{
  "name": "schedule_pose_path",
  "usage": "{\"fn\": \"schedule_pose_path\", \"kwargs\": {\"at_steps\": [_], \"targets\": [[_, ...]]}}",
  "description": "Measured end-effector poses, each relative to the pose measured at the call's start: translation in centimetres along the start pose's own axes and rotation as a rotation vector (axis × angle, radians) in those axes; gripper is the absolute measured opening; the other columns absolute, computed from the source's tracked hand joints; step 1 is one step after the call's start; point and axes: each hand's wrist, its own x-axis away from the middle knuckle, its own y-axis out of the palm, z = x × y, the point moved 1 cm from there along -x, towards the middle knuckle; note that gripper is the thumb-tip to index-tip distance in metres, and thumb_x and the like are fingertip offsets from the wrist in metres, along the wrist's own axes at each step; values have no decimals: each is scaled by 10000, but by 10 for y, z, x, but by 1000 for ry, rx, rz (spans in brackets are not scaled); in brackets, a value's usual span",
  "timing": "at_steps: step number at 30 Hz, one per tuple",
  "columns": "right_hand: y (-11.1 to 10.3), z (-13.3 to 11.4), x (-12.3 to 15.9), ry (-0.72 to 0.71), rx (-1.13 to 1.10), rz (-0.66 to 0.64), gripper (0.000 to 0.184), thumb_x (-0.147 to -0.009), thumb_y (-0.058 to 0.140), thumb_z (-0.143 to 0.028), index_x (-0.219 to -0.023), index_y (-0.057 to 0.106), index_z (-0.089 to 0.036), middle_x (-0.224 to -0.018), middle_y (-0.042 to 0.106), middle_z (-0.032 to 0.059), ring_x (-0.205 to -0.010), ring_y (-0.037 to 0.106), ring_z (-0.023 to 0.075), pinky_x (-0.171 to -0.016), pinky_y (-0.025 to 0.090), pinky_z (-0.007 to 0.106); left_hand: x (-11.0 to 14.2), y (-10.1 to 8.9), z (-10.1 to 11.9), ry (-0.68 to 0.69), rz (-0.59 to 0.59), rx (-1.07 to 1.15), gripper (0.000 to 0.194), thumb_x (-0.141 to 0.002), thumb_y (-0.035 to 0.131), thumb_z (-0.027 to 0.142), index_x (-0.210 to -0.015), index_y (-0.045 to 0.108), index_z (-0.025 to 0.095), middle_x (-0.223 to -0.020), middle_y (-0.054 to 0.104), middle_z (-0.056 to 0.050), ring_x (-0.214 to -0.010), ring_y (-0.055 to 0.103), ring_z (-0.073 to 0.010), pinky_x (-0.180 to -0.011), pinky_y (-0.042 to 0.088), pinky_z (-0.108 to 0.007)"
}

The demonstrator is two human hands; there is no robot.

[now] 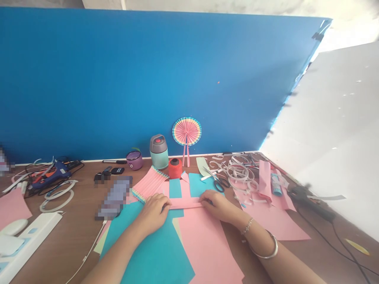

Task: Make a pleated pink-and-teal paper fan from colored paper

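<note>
A folded strip of pink paper [186, 203] runs crosswise between my hands over other sheets. My left hand [154, 211] is closed on its left end, fingers bent and thumb toward the middle. At the right end my right hand [217, 203] pinches the same strip. Beneath lie a teal sheet [148, 252] and a long pink sheet [207, 244]. Just beyond my left hand rests a pleated pink paper piece [151, 181] with striped edges. Black-handled scissors [218, 182] lie beyond my right hand.
A round paper fan [186, 132] leans on the blue panel [118, 79]. Near it stand a teal flask [159, 154], a red thread spool [175, 169] and a purple cup [134, 161]. Paper curls [239, 171] lie right; a phone [115, 197], glue gun [51, 173] and power strip [32, 240] left.
</note>
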Motion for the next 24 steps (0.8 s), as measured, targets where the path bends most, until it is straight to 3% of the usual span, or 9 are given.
{"fn": "schedule_pose_path", "kwargs": {"at_steps": [6, 12, 17, 24], "targets": [[7, 3, 0, -101, 40, 33, 210, -870, 396, -115, -853, 595, -178, -857, 608, 50, -817, 539, 178, -747, 426, 313, 3, -4, 5, -2, 15, -59, 184, -833, 412, 188, -747, 572, 214, -841, 618, -31, -890, 555, -214, -806, 403, -372], [10, 7, -1, -111, 40, 44, 200, -881, 401, -121, -854, 591, -177, -854, 607, 47, -813, 537, 173, -747, 425, 306, 3, -8, 10, -8, -12, -39, 133, -766, 575, 348, -770, 605, 219, -866, 619, -19, -877, 556, -219, -797, 407, -355], [7, 5, 0, -123, 66, 32, 206, -859, 425, -104, -853, 619, -172, -847, 614, 53, -812, 543, 176, -746, 422, 306, 3, -10, 11, 0, -47, -8, 161, -816, 482, 232, -739, 622, 224, -821, 649, -19, -881, 574, -211, -817, 400, -362], [5, 3, 0, -39, 18, 41, 203, -844, 425, -124, -843, 621, -178, -819, 632, 42, -762, 544, 166, -685, 410, 281, 0, -3, 3, -17, -11, 36, 188, -839, 433, 221, -755, 601, 213, -847, 654, -27, -875, 579, -206, -801, 414, -354]]}}
